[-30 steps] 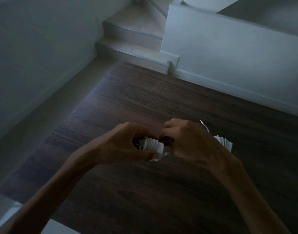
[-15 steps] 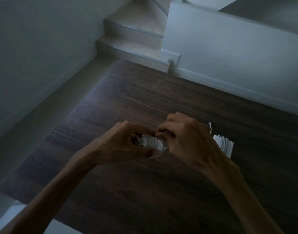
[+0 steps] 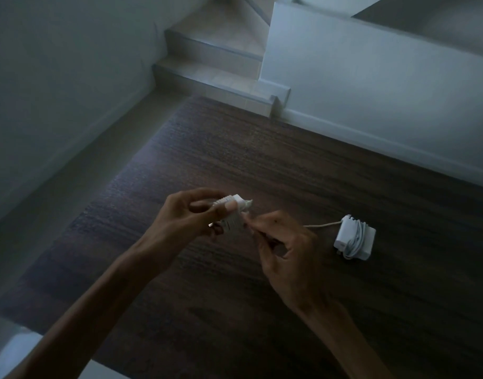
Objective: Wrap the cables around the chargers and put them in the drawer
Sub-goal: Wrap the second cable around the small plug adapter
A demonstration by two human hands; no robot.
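Now parted, left hand (image 3: 192,214) pinches small charger (image 3: 232,218), right hand (image 3: 284,250) curled beside it, wrapped charger (image 3: 355,237) uncovered.

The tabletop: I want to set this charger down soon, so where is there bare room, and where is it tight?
Bare wood runs across the table from the hands to the far edge by the steps, and along the near edge below the forearms. It is tight on the right, where the wrapped charger lies just beyond the right hand. The left hand holds the other charger.

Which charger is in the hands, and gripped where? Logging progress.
The left hand pinches the small white charger by its cable-wrapped body; the right hand seems to pinch its cable end.
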